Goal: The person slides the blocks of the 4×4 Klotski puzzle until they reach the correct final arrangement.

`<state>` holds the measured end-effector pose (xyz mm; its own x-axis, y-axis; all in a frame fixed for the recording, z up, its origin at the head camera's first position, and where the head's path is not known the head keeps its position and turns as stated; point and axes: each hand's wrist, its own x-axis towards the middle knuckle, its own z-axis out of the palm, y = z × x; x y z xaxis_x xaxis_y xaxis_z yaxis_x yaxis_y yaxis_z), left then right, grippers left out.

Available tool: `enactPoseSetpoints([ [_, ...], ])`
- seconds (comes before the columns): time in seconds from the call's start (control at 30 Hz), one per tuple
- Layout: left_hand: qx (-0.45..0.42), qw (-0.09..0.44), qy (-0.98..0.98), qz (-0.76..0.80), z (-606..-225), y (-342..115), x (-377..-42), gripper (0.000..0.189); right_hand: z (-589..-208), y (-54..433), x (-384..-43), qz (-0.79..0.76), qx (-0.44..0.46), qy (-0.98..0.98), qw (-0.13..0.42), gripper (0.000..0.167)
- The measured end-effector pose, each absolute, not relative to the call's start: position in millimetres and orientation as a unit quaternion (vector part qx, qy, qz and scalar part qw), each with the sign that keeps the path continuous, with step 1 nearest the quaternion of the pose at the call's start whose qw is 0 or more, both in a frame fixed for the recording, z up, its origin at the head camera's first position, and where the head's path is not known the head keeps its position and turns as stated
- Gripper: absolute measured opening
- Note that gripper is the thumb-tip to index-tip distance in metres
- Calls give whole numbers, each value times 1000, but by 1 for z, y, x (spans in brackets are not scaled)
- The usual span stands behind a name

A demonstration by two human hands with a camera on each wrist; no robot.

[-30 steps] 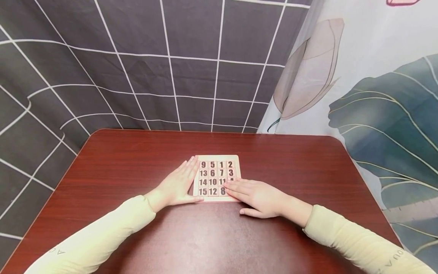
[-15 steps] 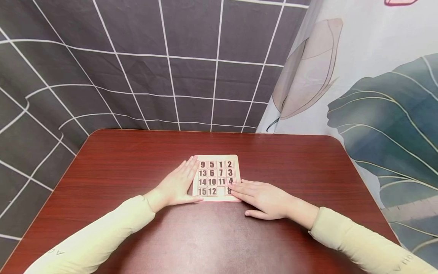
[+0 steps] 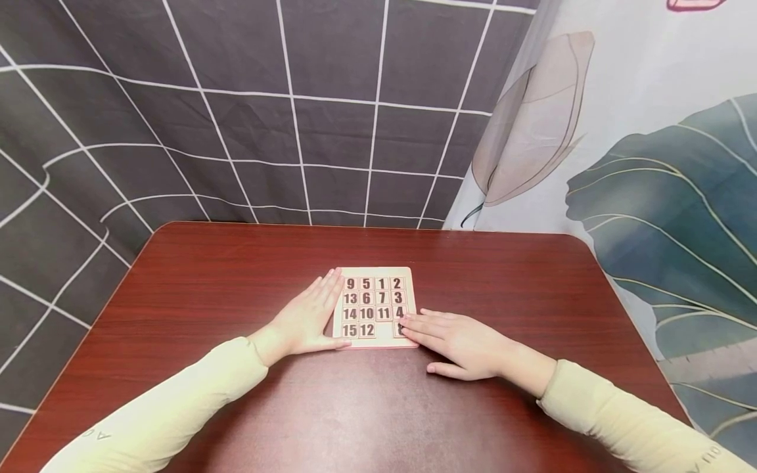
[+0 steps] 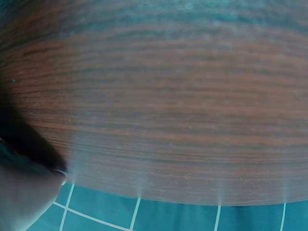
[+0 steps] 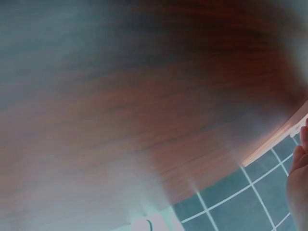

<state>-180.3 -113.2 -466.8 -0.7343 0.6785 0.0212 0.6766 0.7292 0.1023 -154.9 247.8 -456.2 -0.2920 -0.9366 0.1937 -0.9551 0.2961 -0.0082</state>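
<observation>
A pale wooden sliding number puzzle [image 3: 375,272] lies flat on the table in the head view. Its bottom row reads 15, 12, a blank space, then the 8 tile [image 3: 399,330]. My left hand [image 3: 304,322] rests along the puzzle's left edge with straight fingers, its thumb at the near left corner. The fingertips of my right hand [image 3: 458,341] touch the right side of the 8 tile and partly cover it; the thumb lies apart on the table. In the right wrist view a strip of the puzzle's edge shows beside the fingers [image 5: 299,163]; the left wrist view shows mostly tabletop.
The glossy red-brown table [image 3: 236,263] has rounded far corners. A dark curtain with white grid lines [image 3: 331,131] hangs behind it and to the left. To the right hangs a white curtain with leaf prints [image 3: 668,197].
The 8 tile has slid right, from the third column to the fourth in the bottom row, leaving a blank behind it. My right hand has moved right; my left hand has stayed put.
</observation>
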Motion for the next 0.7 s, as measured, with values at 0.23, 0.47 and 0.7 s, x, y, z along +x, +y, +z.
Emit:
enactPoseSetpoints([
  [0.23, 365, 10, 929, 55, -468, -114, -181, 117, -455, 222, -159, 67, 611, -785, 76, 71],
  [0.47, 366, 9, 929, 53, -468, -115, -181, 117, -454, 202, -164, 51, 627, -774, 78, 69],
  [0.7, 364, 13, 930, 55, -467, -114, -180, 117, -454, 204, -163, 50, 619, -781, 65, 68],
])
